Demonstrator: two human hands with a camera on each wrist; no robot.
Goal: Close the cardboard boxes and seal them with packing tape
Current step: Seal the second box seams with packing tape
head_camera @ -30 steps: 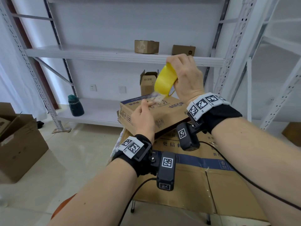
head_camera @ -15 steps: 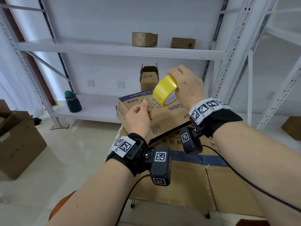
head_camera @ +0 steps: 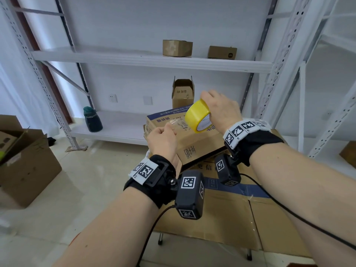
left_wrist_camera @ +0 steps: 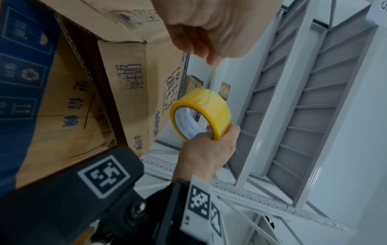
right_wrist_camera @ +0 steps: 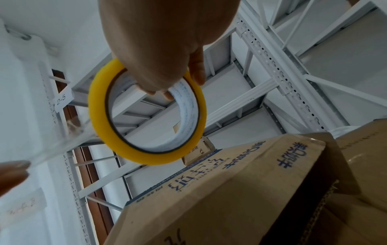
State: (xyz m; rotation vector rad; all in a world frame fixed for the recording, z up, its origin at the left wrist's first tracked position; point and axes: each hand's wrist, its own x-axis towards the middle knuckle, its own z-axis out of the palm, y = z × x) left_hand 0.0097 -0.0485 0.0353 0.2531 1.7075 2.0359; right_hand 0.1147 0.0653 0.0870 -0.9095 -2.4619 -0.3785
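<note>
The tape (head_camera: 198,116) is being held up just over the box (head_camera: 194,140), not touching it. The roll is being gripped by the right hand (head_camera: 223,110), with fingers curled through its hole and the thumb on the outside. The loose end (right_wrist_camera: 60,145) is being pinched by the left hand (head_camera: 163,138), fingers pressed together on it. A short clear strip is being stretched between the 2 hands. The box is sitting closed on a flat cardboard sheet (head_camera: 221,214). To do this well, the strip should be kept tight and straight, the end should be pressed down over the seam first, and the sticky side should be kept away from the fingers.
</note>
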